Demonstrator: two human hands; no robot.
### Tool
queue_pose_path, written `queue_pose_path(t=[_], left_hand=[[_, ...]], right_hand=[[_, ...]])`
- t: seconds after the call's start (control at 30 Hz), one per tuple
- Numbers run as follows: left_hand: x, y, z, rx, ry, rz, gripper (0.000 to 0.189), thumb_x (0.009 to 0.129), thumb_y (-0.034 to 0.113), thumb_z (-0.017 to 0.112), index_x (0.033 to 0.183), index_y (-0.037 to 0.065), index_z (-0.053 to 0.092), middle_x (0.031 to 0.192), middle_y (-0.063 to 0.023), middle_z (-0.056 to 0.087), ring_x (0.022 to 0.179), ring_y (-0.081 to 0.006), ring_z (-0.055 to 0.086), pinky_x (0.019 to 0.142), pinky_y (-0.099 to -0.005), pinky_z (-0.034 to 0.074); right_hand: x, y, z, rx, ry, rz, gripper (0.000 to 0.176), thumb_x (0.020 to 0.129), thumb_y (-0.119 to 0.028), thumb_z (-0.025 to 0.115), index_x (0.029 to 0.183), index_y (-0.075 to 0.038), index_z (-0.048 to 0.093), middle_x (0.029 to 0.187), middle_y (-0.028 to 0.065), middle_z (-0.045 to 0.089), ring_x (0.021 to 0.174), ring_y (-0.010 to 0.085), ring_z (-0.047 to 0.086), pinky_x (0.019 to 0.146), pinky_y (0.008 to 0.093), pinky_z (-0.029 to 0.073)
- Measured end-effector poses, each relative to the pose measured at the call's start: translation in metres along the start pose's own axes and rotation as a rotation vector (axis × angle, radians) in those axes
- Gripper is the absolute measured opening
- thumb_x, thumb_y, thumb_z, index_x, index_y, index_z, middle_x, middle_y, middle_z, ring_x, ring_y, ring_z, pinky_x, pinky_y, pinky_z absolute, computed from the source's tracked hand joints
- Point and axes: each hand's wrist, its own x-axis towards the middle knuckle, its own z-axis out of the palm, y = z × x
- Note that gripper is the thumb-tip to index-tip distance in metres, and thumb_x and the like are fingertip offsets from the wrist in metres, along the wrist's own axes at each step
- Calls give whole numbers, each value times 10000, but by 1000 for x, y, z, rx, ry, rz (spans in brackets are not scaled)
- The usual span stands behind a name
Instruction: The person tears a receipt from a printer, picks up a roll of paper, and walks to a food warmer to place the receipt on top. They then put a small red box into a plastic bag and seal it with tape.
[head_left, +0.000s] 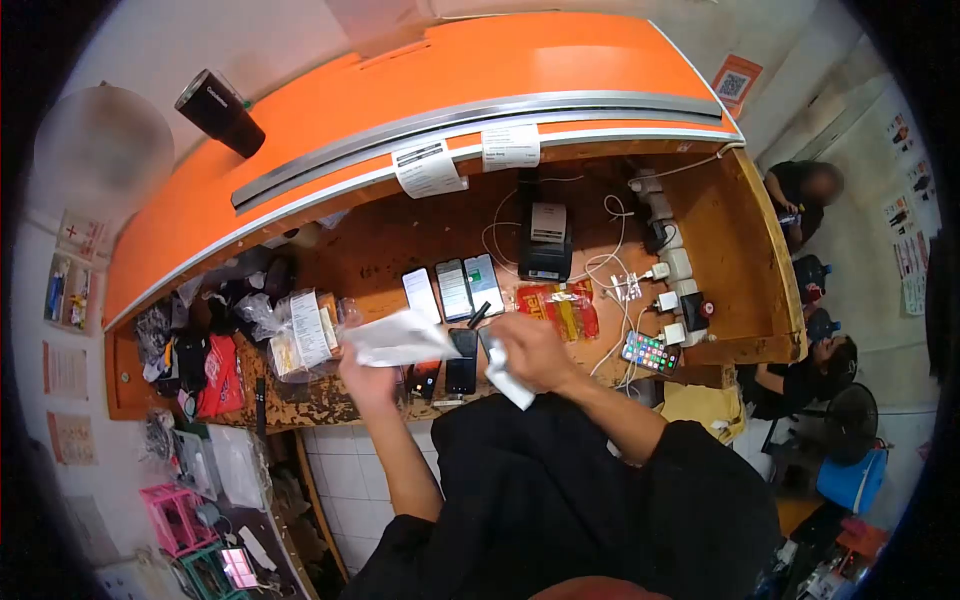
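Note:
My left hand (368, 378) is closed on a white paper (405, 338), slightly blurred, held over the front of the wooden counter (370, 270). My right hand (535, 350) has its fingers curled round a small white piece of paper (512, 388) that hangs below the palm. Beyond the hands, three phones with lit screens, among them a middle phone (454, 290), lie side by side. A dark phone (462, 362) rests between my hands at the counter's edge. Just above it lies a black marker (480, 315).
A receipt printer (546, 250) stands at the back, with a power strip (678, 265) and cables to its right. A lit phone (650, 352) lies by the chargers. Bagged receipts (310, 330) sit left. A tumbler (222, 115) stands on the orange top. Other people (800, 200) are at right.

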Motion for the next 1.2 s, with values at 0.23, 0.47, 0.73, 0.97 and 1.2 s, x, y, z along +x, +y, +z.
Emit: queue_pose_path(t=[0.23,0.47,0.73,0.97,1.2], left_hand=[[-29,39,-73,-11,270,68,484,1015,430,485,1297,38,509,1264,-124,593,1227,-283,534,1120,-502,371],[-37,-29,-16,69,362,-96,482,1034,416,467,1305,18,503,1293,-143,587,1221,-284,528,1091,-455,392],[-53,-40,-55,46,402,-140,545,1013,467,499,1308,9,502,1220,-139,613,1138,-269,572,1018,-427,453],[-56,-25,-54,73,443,-140,535,1035,465,445,1294,-1,496,1276,-135,588,1130,-257,571,1015,-436,461],[-50,-34,-56,98,397,-153,504,1030,455,468,1270,14,512,1279,-139,594,1169,-275,561,1036,-454,441]], right_hand=[[75,66,-168,-65,599,234,204,972,-107,455,953,-23,640,757,24,583,697,99,537,634,285,442],[167,84,-206,-226,802,115,400,844,-109,716,1193,1,554,972,114,668,808,174,666,736,315,526],[186,85,-187,-578,810,-11,146,820,-115,725,817,4,641,940,182,627,802,361,618,750,444,494],[168,68,-154,-963,715,-11,275,902,-316,655,1026,-86,740,1183,83,606,1168,264,510,1022,529,322],[159,74,-160,-1061,664,73,424,899,-394,652,1195,-91,671,1255,92,567,1204,272,515,1082,689,213]])
